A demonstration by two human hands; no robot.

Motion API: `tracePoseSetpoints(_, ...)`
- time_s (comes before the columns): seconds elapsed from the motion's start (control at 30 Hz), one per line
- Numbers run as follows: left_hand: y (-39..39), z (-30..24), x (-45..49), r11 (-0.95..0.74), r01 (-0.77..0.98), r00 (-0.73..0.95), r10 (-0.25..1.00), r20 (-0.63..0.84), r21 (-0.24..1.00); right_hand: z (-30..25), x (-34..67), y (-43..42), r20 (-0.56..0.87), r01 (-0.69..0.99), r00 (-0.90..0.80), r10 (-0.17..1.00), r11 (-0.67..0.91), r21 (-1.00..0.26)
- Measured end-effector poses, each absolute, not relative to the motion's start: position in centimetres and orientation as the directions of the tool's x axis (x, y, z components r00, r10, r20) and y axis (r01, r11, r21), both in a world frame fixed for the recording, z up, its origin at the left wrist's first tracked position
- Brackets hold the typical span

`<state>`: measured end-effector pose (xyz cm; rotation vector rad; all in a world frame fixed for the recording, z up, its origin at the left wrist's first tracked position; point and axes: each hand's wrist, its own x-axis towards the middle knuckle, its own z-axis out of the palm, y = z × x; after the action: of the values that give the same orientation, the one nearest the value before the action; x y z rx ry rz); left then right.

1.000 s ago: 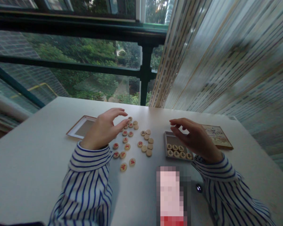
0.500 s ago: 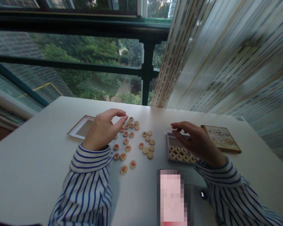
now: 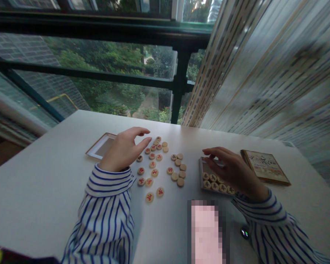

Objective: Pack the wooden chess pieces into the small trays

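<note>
Several round wooden game pieces with red marks lie loose on the white table; a few more lie blank side up. My left hand hovers at the left edge of this group, fingers stretched out and apart, holding nothing. My right hand rests over a small grey tray, fingers curved and spread on its far part. A row of pieces fills the tray's near side, partly hidden by that hand.
A flat box lid with a picture lies right of the tray. A shallow white-framed box sits behind my left hand. A pixelated object and a small dark round thing are at the front. A window railing and curtain stand behind the table.
My left hand's fingers have straightened out from a loose pinch over the pieces. My right hand has sunk lower onto the tray. The view has shifted slightly.
</note>
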<state>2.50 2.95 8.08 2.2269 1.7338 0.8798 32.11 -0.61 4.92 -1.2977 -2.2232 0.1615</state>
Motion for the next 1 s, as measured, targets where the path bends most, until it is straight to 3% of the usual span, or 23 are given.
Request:
tracePoseSetpoints(0.3,3.3,7.7,2.1,-0.316,0.811,0.176,0.935,0.309,0.493,4.8,31.5,0.6,0.355,0.763,-0.465,0.811,0.570,-0.304)
tracePoseSetpoints(0.57,3.8,6.8,2.8,-0.391,0.761,0.299,0.920,0.255,0.517,3.5,30.9,3.6,0.182,0.738,-0.603,0.777,0.629,-0.245)
tracePoseSetpoints(1.0,4.7,5.1,3.8,-0.420,0.753,0.349,0.907,0.235,0.507,1.4,28.6,6.0,0.014,0.723,-0.670,0.743,0.656,-0.217)
